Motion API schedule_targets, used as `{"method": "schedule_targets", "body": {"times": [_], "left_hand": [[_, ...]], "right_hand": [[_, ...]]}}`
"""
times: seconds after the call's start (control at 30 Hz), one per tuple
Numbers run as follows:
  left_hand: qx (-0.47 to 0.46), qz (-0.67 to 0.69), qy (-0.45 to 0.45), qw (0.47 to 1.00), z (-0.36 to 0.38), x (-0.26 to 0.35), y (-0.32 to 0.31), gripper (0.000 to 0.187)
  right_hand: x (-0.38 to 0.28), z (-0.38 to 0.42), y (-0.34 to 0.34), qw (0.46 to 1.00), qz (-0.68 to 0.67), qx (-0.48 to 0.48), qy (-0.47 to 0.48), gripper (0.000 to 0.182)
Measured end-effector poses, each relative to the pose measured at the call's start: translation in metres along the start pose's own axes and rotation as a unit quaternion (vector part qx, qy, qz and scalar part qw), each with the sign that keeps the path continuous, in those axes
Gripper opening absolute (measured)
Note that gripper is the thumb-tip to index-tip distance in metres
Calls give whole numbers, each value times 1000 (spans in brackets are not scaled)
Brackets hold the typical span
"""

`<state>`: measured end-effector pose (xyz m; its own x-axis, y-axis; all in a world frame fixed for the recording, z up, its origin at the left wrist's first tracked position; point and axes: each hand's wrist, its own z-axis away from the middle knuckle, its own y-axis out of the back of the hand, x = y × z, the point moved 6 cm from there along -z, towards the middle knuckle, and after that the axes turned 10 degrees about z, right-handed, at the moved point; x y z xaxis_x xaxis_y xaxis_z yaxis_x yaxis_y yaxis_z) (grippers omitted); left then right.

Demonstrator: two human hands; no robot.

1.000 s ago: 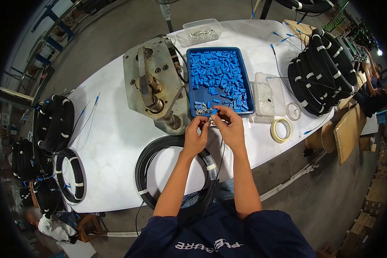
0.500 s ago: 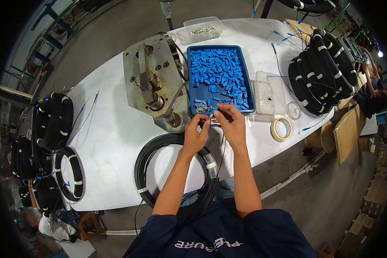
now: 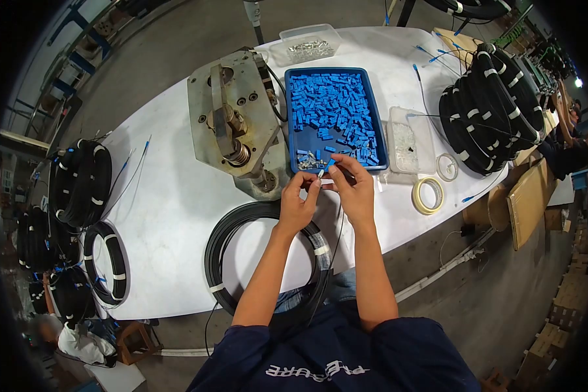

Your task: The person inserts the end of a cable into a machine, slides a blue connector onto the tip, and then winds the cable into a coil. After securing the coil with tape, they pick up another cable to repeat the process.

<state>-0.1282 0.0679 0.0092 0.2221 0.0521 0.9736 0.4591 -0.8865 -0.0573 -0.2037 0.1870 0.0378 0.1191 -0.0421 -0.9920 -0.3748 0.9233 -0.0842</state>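
My left hand [image 3: 298, 201] and my right hand [image 3: 353, 186] meet just below the blue tray [image 3: 293, 98]. Between the fingertips of both is a small blue connector piece [image 3: 327, 166] on the end of a thin black cable [image 3: 339, 222]. The cable runs down from my right hand toward a black cable coil [image 3: 223, 251] lying on the white table [image 3: 170, 196] under my forearms. The tray holds several loose blue connector housings [image 3: 333, 108] and a few small metal parts at its near edge.
A metal press fixture [image 3: 232, 117] stands left of the tray. Clear boxes [image 3: 305, 44] [image 3: 408, 140] and tape rolls [image 3: 427, 196] lie around it. Stacked black cable coils sit at the right [image 3: 490, 111] and left [image 3: 78, 186]. Another person [image 3: 568, 137] is at far right.
Both hands have shifted slightly up toward the tray's near edge, still pinching the blue piece together. Nothing else has moved.
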Motion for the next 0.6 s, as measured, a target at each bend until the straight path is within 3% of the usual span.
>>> {"method": "schedule_targets", "body": {"times": [0.33,0.53,0.6], "left_hand": [[17,-1,-16,1000,1,-4,2,13],[19,-1,-3,1000,3,-4,2,12],[21,4,4,1000,3,-4,2,13]], "right_hand": [[-6,9,-3,999,-22,3,43,27],[-8,15,-7,992,68,-3,110,25],[-23,20,-10,969,170,22,178,23]]}}
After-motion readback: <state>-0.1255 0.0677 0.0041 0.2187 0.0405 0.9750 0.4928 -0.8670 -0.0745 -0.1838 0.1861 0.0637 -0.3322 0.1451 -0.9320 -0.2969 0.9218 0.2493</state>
